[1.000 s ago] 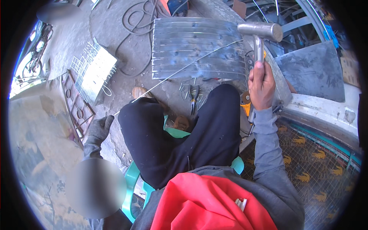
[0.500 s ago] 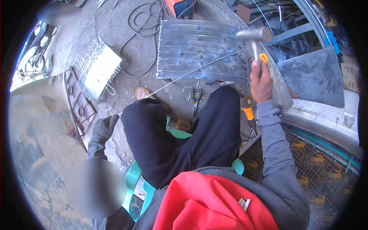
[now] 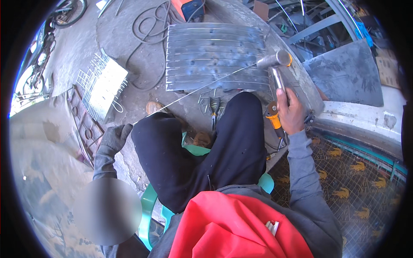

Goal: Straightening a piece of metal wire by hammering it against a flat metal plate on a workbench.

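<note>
My right hand (image 3: 291, 112), bare, is closed round the metal handle of a hammer (image 3: 274, 60). The hammer's head overlaps the far end of a long thin metal rod (image 3: 202, 89); whether they touch I cannot tell. That rod slants from my left side, over my left knee, onto a dark slatted metal panel (image 3: 215, 56) on the ground. In a grey glove, my left hand (image 3: 115, 137) is closed on the rod's near end. Pliers (image 3: 214, 112) with dark handles lie between my knees, among several short metal pieces.
A yellow angle grinder (image 3: 274, 119) lies beside my right knee. Beyond the panel are an orange machine (image 3: 187, 9) and coiled cable (image 3: 148, 26). A white wire grid (image 3: 103, 86) stands left, near a rusty frame (image 3: 84, 124). A metal sheet (image 3: 344, 73) leans at right.
The hammer has come down from its raised position to the rod's far end. My left hand still grips the rod. The whole view has shifted slightly.
</note>
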The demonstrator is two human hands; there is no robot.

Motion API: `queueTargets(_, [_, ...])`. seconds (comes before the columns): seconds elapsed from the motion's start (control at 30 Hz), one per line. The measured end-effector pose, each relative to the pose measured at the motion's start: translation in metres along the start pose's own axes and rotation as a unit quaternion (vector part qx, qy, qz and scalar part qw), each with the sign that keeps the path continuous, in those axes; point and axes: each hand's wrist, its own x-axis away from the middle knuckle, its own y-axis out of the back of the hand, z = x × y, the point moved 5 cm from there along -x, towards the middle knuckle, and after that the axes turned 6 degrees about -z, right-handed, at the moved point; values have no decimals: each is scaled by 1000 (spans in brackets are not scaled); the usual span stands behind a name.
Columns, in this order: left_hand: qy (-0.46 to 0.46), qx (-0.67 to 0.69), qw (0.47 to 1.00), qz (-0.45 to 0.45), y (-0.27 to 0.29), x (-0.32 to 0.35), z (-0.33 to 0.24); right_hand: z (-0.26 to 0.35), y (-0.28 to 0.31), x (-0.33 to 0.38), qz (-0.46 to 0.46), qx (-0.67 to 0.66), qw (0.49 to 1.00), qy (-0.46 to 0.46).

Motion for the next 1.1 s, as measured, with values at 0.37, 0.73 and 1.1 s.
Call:
queueTargets(0.37, [12,1,1000,24,-7,-1,-1,-15,12,1,-98,-46,994,-4])
queueTargets(0.73, [-4,1,1000,21,-6,0,2,-23,-11,-28,-88,100,989,69])
queueTargets(1.1, [46,22,999,15,2,6,18,-25,2,25,-90,23,995,24])
